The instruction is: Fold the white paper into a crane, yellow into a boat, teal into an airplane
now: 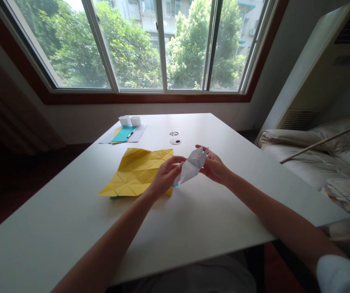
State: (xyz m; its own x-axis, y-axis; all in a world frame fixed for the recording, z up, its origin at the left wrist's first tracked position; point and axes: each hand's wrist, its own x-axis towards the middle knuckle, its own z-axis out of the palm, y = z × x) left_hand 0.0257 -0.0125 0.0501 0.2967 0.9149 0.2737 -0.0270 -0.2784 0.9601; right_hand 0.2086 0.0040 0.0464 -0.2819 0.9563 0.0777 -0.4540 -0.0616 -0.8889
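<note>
— What do we have between our hands?

— A folded white paper piece [193, 166], held up just above the white counter [223, 211], near its middle. It runs slantwise, with a pointed end up toward the right and the broader end down toward the left.

— How do we hold it?

— Our left hand [165, 176] has its grip closed on the lower left end, fingers curled over the paper's edge. Our right hand [214, 166] pinches the upper pointed end, so both grips are grasping the same white piece.

— And just beside it?

— A creased yellow sheet [138, 171] lies flat on the counter, under and to the left of our left hand. A bit of teal paper [115, 197] peeks out from beneath its near edge.

— Farther off?

— Toward the far side of the counter we see a teal sheet [123, 134] lying on pale papers, with two small white paper boxes [129, 121] just behind it. Two small round things [175, 137] sit near the far middle; we cannot tell what they are. Beyond the counter is a wide window [150, 44] with green trees outside, and to our right a bed with pale bedding [315, 154].
</note>
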